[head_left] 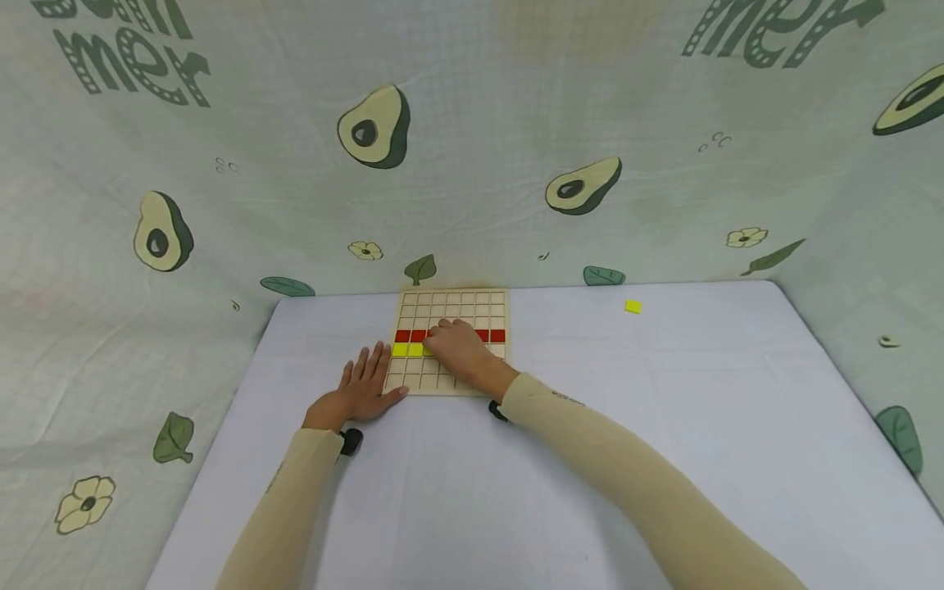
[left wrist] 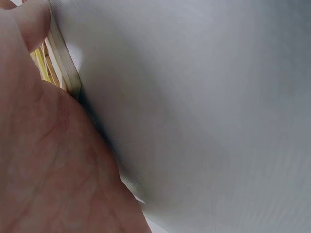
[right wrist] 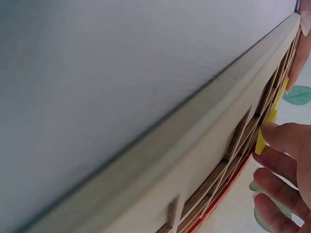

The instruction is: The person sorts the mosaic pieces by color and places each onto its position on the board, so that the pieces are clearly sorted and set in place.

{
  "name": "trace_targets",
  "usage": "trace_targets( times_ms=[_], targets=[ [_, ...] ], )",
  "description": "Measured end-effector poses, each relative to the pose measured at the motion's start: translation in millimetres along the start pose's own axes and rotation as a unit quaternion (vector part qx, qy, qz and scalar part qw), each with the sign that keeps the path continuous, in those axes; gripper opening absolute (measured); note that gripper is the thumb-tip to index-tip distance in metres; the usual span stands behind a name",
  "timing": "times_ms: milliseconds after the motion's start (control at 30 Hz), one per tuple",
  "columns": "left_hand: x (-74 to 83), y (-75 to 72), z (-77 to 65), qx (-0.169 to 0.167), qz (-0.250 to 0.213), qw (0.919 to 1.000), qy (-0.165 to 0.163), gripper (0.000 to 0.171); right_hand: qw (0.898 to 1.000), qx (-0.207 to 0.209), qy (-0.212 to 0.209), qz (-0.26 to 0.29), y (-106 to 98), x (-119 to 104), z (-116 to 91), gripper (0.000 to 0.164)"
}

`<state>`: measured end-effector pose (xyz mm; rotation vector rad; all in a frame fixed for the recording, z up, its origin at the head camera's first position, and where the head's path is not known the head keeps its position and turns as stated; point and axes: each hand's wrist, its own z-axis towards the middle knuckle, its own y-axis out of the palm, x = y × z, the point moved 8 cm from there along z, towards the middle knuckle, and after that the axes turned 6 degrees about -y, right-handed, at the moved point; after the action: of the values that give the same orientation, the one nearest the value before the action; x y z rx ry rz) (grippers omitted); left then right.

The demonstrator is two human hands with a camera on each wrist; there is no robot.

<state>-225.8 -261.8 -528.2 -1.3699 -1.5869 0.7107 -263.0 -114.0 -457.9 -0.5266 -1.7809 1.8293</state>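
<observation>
A wooden grid board (head_left: 453, 299) lies at the back of the table, with a row of red tiles (head_left: 497, 336) across its middle. Just in front of that row, yellow tiles (head_left: 400, 350) fill the leftmost cells. My left hand (head_left: 361, 392) rests flat at the board's left edge, fingers spread and thumb at the front corner. Over the middle cells, my right hand (head_left: 465, 352) pinches a yellow tile (right wrist: 262, 141) between thumb and index finger, right at the grid, as the right wrist view shows. The hand hides part of both rows in the head view.
One loose yellow tile (head_left: 633, 306) lies on the white table (head_left: 664, 410) toward the back right. Cloth printed with avocados and leaves (head_left: 472, 164) hangs behind and at both sides of the table.
</observation>
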Motion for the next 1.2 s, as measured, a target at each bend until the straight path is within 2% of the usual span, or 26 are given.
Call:
trace_targets(
  times_ms=[500,1200],
  targets=[
    [-1.2,-0.1,2.6,0.008,-0.004,0.9999,0.011,0.095,1.0,0.001,0.007,-0.02,0.6,1.6,1.0,0.016],
    [1.8,0.4,0.9,-0.003,-0.001,1.0,-0.006,0.096,1.0,-0.007,-0.009,-0.017,-0.9,-2.9,-15.4,0.018]
  ],
)
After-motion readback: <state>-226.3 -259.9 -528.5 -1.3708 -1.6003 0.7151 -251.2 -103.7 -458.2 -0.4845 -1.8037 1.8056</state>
